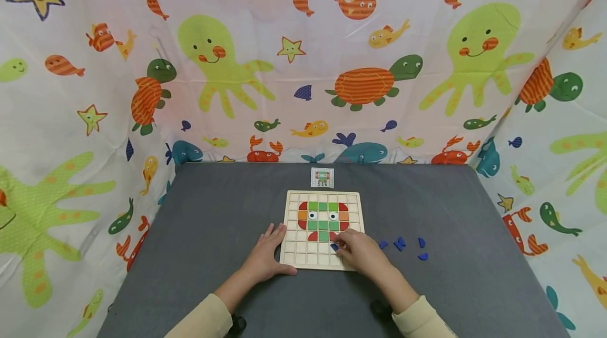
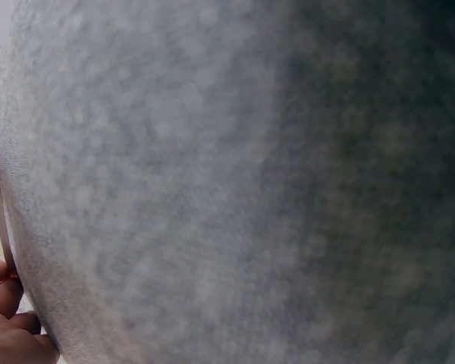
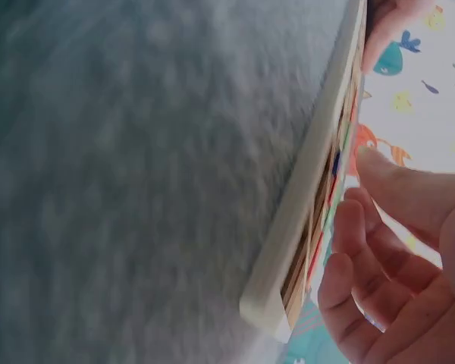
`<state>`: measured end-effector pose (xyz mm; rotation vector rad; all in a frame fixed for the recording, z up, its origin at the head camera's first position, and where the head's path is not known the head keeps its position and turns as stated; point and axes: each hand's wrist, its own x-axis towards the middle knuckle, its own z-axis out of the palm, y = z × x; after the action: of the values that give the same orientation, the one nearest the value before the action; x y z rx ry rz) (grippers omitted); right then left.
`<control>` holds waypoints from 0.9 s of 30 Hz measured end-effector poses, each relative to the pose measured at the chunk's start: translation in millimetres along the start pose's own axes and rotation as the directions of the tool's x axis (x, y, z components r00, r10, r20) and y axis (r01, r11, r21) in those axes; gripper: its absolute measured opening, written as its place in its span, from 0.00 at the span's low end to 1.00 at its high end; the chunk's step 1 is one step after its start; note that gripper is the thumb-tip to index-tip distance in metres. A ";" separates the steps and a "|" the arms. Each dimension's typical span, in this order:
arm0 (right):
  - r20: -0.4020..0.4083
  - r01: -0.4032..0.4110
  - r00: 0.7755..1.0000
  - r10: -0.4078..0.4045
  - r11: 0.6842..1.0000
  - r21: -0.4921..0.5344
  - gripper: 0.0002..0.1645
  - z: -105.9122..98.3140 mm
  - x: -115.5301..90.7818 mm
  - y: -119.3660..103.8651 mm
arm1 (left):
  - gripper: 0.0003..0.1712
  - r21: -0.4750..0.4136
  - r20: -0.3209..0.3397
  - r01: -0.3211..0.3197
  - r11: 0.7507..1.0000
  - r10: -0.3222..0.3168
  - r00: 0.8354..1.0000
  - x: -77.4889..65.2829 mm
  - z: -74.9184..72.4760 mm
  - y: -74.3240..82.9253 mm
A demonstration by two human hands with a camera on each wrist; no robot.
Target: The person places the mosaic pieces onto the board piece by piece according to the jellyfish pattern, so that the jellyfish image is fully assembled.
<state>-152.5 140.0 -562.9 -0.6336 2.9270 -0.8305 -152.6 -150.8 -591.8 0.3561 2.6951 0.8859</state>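
Observation:
A light wooden grid board point(image 1: 303, 260) lies on the table, bearing a face-like pattern of red, green and orange pieces with two eye pieces. Along its left edge rests my left hand point(image 1: 265, 255), fingers spread and thumb at the front corner. My right hand point(image 1: 364, 255) hovers over the board's lower right, fingers bent beside a blue curved piece point(image 1: 334, 247) below the red one. In the right wrist view, the right hand point(image 3: 409, 258) shows a gap between thumb and fingers; the blue piece point(image 3: 335, 163) lies beyond. The left wrist view is mostly blurred grey cloth.
Several loose blue pieces point(image 1: 423, 256) lie on the grey table point(image 1: 227, 190) to the board's right. A small pattern card point(image 1: 322, 177) lies just behind the board. A sea-animal curtain point(image 1: 303, 80) stands behind and at the sides.

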 end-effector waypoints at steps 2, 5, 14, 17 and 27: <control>-0.007 -0.002 1.000 0.002 1.000 -0.012 0.10 -5.1 -3.1 2.2 | 0.71 -0.002 0.001 -0.002 1.000 0.002 1.000 0.3 -0.2 -0.1; -0.023 -0.036 0.999 0.036 0.999 -0.019 0.10 -14.2 -9.3 8.0 | 0.71 -0.006 -0.002 -0.001 1.000 0.001 1.000 0.4 -0.7 0.1; -0.082 -0.199 0.977 0.196 0.979 -0.034 0.13 -43.2 -37.4 43.2 | 0.71 -0.002 -0.001 -0.006 1.000 0.006 1.000 0.5 0.5 0.1; -0.117 -0.221 0.970 0.214 0.974 -0.047 0.13 -50.8 -46.3 57.0 | 0.71 -0.001 -0.002 -0.004 1.000 0.004 1.000 0.6 0.6 -0.5; -0.154 -0.342 0.931 0.332 0.939 -0.040 0.16 -69.6 -75.3 89.1 | 0.71 0.011 0.002 0.000 1.000 0.000 1.000 -0.7 0.0 0.4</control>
<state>-126.6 273.1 -554.5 -0.0625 3.0718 -0.7703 -151.9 -150.7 -591.4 0.3584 2.6995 0.8704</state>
